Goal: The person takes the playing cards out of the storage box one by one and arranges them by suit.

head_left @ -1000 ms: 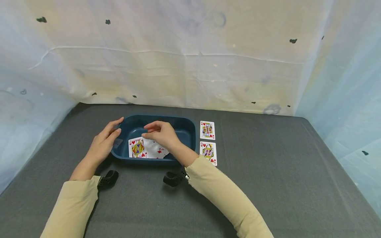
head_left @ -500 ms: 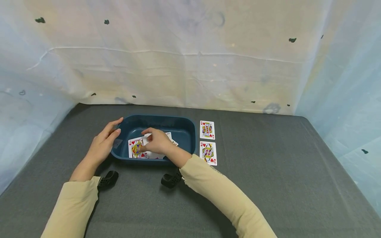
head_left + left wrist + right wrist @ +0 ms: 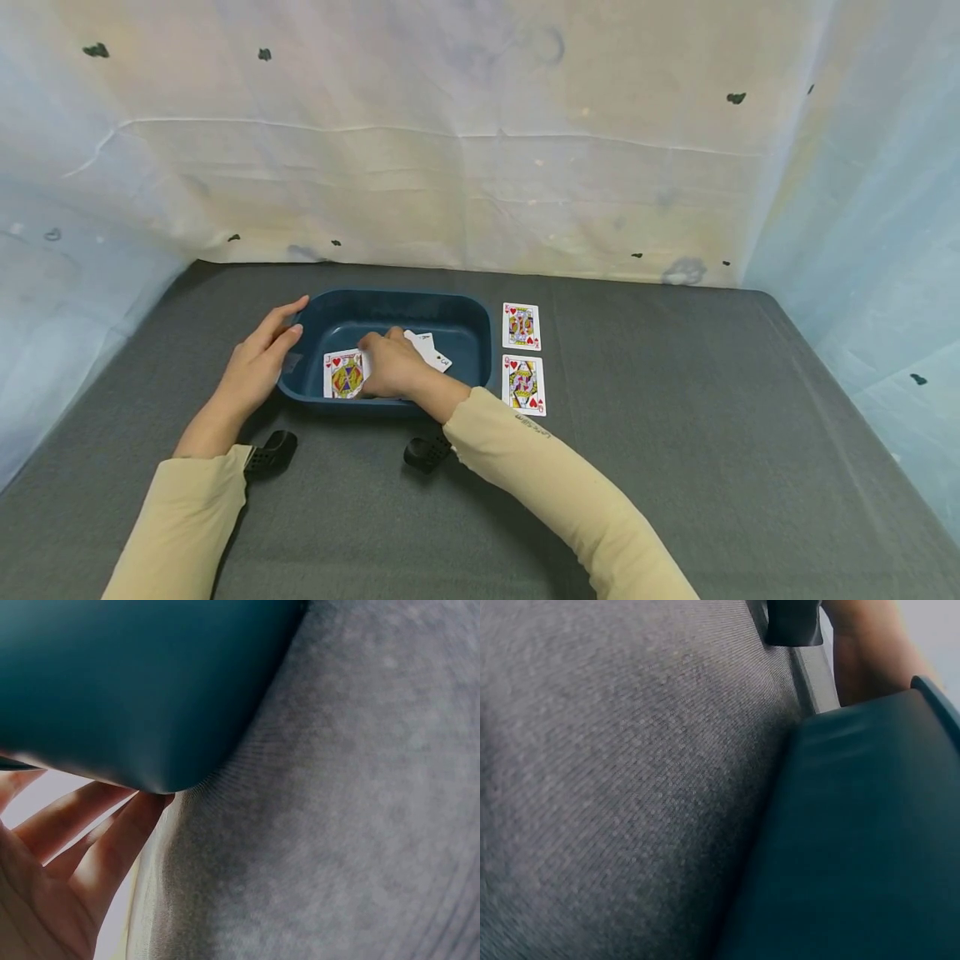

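A dark blue plastic tray (image 3: 468, 312) holds several playing cards. My left hand (image 3: 255, 367) touches its left end from outside, and straight fingers (image 3: 116, 844) meet the outer wall in the left wrist view. My right hand (image 3: 393, 367) is down inside the tray over the cards, thumb and fingers spread apart. Its fingertips are partly hidden, so a grip on a card cannot be made out. Left of it lies a jack of hearts (image 3: 343, 375), face up. White corners of other cards (image 3: 431, 352) show to its right.
To the right of the tray, a king of hearts (image 3: 521, 326) lies above a queen of hearts (image 3: 523, 385), both face up on the grey cloth-covered table (image 3: 675, 433). A pale patterned curtain (image 3: 480, 167) hangs behind and at both sides.
My right hand has come down from above the tray onto the cards inside, moving slightly left. The left hand has stayed at the tray's left end.
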